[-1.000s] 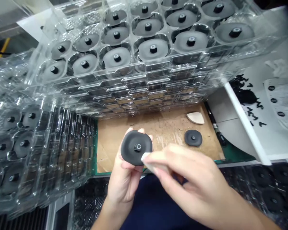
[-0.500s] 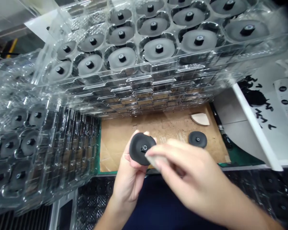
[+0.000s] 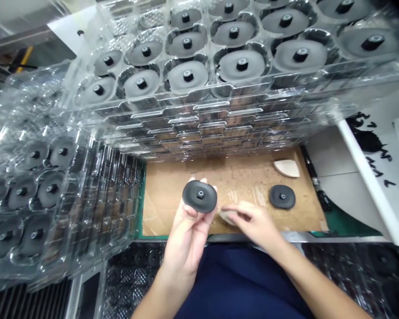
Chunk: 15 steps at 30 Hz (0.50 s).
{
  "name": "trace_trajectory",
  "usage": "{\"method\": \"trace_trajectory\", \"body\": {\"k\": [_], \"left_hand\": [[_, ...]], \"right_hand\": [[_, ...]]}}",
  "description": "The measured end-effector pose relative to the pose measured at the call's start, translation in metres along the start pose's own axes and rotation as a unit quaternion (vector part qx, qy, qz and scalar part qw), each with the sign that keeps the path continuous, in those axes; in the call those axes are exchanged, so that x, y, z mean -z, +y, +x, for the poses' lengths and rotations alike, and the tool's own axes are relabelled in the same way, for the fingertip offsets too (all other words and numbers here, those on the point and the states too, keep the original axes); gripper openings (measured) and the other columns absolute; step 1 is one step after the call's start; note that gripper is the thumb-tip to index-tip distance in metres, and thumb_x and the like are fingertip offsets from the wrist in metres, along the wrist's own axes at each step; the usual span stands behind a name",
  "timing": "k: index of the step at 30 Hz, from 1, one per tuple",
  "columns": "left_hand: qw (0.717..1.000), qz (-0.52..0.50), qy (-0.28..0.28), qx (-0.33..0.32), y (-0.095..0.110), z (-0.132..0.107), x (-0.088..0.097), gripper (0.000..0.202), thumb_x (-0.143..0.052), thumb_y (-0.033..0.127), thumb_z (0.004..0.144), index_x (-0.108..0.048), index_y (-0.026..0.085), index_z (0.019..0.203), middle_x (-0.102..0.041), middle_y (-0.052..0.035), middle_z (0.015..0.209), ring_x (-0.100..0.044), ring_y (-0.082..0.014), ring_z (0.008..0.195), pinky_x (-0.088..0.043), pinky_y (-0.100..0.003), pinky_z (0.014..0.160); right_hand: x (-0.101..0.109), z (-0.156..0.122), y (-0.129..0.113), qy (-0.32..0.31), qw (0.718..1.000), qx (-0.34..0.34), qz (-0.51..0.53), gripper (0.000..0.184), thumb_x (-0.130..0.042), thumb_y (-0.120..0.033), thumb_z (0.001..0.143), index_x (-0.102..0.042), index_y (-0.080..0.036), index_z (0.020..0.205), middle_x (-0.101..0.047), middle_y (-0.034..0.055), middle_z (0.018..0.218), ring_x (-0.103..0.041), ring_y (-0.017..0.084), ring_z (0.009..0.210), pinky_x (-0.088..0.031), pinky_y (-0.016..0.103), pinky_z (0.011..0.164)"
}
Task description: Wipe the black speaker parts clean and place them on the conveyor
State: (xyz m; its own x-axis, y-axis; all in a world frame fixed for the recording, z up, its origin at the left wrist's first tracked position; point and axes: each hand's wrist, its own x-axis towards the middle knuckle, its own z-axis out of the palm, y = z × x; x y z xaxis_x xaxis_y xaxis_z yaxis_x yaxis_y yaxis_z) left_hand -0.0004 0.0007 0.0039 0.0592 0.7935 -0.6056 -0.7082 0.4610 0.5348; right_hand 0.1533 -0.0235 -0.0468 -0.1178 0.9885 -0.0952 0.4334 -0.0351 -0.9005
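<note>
Pulling back from the held disc since the earlier frame, the right hand (image 3: 254, 223) is resting lower and further right, with its fingers closing together around a pale pad (image 3: 226, 217). Only the pad's edge is showing past them.

The left hand (image 3: 185, 235) is gripping a black disc (image 3: 194, 197), with its fingers curling up behind the rim and its thumb bracing the lower edge. The disc is facing the head camera, with its central stud pointing up toward the lens. Its long axis is running nearly level across the view, tipping only slightly.

The key relation is this: the pad is lying below and to the right of the disc, just beside its lower right rim but not touching it. The left hand is carrying the disc, while the right hand is the nearer one to the pad.

Beyond them, a second disc (image 3: 282, 197) is lying flat on a cardboard sheet (image 3: 166, 208), well to the right, and a pale wedge (image 3: 287, 168) is sitting past it. Stacked clear trays (image 3: 213, 105) are standing behind and to the left — their pockets are holding rows of matching discs.
</note>
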Motion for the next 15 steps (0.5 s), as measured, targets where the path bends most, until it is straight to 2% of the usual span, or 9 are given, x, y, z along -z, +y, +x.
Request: {"method": "trace_trajectory", "body": {"k": [2, 4, 7, 9, 10, 11, 14, 15], "left_hand": [[1.0, 0.01, -0.008, -0.007, -0.001, -0.002, 0.001, 0.063, -0.073, 0.031, 0.072, -0.048, 0.03, 0.13, -0.059, -0.0057, 0.13, -0.056, -0.0258, 0.117, -0.046, -0.039, 0.101], [0.999, 0.028, -0.024, -0.004, -0.003, -0.004, 0.0, 0.059, -0.073, 0.031, 0.071, -0.052, 0.028, 0.127, -0.06, -0.0059, 0.128, -0.057, -0.025, 0.115, -0.05, -0.035, 0.095], [0.998, 0.057, -0.032, 0.025, -0.005, -0.007, 0.0, 0.049, -0.067, 0.031, 0.077, -0.055, 0.026, 0.125, -0.061, -0.0069, 0.126, -0.059, -0.0227, 0.112, -0.053, -0.029, 0.088], [0.997, 0.062, -0.024, 0.026, -0.005, -0.007, 0.0, 0.048, -0.064, 0.029, 0.08, -0.054, 0.026, 0.126, -0.062, -0.0069, 0.125, -0.062, -0.0207, 0.107, -0.054, -0.026, 0.084], [0.998, 0.058, -0.023, 0.016, -0.005, -0.007, 0.001, 0.049, -0.065, 0.027, 0.08, -0.053, 0.026, 0.127, -0.062, -0.0067, 0.125, -0.063, -0.0201, 0.105, -0.054, -0.025, 0.083], [0.998, 0.054, -0.024, 0.004, -0.005, -0.006, 0.001, 0.051, -0.065, 0.025, 0.079, -0.052, 0.026, 0.128, -0.063, -0.0065, 0.124, -0.063, -0.0197, 0.104, -0.054, -0.024, 0.082], [0.998, 0.055, -0.032, -0.011, -0.003, -0.006, 0.004, 0.059, -0.066, 0.02, 0.077, -0.047, 0.028, 0.132, -0.062, -0.0058, 0.125, -0.062, -0.0203, 0.107, -0.053, -0.023, 0.084], [0.998, 0.058, -0.032, -0.007, -0.002, -0.007, 0.005, 0.06, -0.067, 0.021, 0.078, -0.045, 0.029, 0.133, -0.062, -0.0055, 0.126, -0.062, -0.0204, 0.107, -0.053, -0.025, 0.086]], "right_hand": [[0.018, 0.005, -0.024, 0.042, 0.999, -0.002, 0.011, 0.018, -0.055, -0.023, 0.087, -0.07, -0.02, 0.097, -0.072, 0.0034, 0.089, -0.066, 0.015, 0.075, -0.051, 0.024, 0.062], [0.034, 0.011, -0.051, 0.075, 0.995, 0.055, 0.04, 0.019, -0.055, -0.021, 0.088, -0.067, -0.022, 0.102, -0.071, 0.0017, 0.094, -0.064, 0.014, 0.081, -0.051, 0.023, 0.068], [0.041, 0.019, -0.08, 0.003, 0.982, 0.178, 0.057, 0.02, -0.052, -0.011, 0.088, -0.066, -0.019, 0.101, -0.07, 0.0018, 0.092, -0.063, 0.013, 0.084, -0.05, 0.023, 0.075], [0.037, 0.023, -0.088, -0.069, 0.979, 0.187, 0.036, 0.02, -0.052, -0.009, 0.087, -0.067, -0.018, 0.097, -0.068, 0.001, 0.086, -0.062, 0.011, 0.078, -0.049, 0.021, 0.071], [0.034, 0.025, -0.088, -0.083, 0.98, 0.181, 0.025, 0.019, -0.052, -0.009, 0.087, -0.067, -0.017, 0.095, -0.068, 0.0007, 0.083, -0.061, 0.011, 0.075, -0.049, 0.02, 0.068], [0.031, 0.026, -0.088, -0.082, 0.98, 0.179, 0.016, 0.019, -0.052, -0.009, 0.087, -0.067, -0.016, 0.094, -0.067, 0.0008, 0.082, -0.06, 0.01, 0.072, -0.048, 0.02, 0.066], [0.027, 0.026, -0.082, -0.024, 0.983, 0.181, 0.023, 0.02, -0.049, -0.011, 0.088, -0.067, -0.014, 0.096, -0.067, 0.0034, 0.087, -0.059, 0.011, 0.072, -0.047, 0.022, 0.066], [0.029, 0.024, -0.078, -0.038, 0.985, 0.164, 0.039, 0.02, -0.049, -0.012, 0.088, -0.067, -0.015, 0.097, -0.067, 0.0032, 0.087, -0.059, 0.011, 0.071, -0.047, 0.022, 0.065]]}}
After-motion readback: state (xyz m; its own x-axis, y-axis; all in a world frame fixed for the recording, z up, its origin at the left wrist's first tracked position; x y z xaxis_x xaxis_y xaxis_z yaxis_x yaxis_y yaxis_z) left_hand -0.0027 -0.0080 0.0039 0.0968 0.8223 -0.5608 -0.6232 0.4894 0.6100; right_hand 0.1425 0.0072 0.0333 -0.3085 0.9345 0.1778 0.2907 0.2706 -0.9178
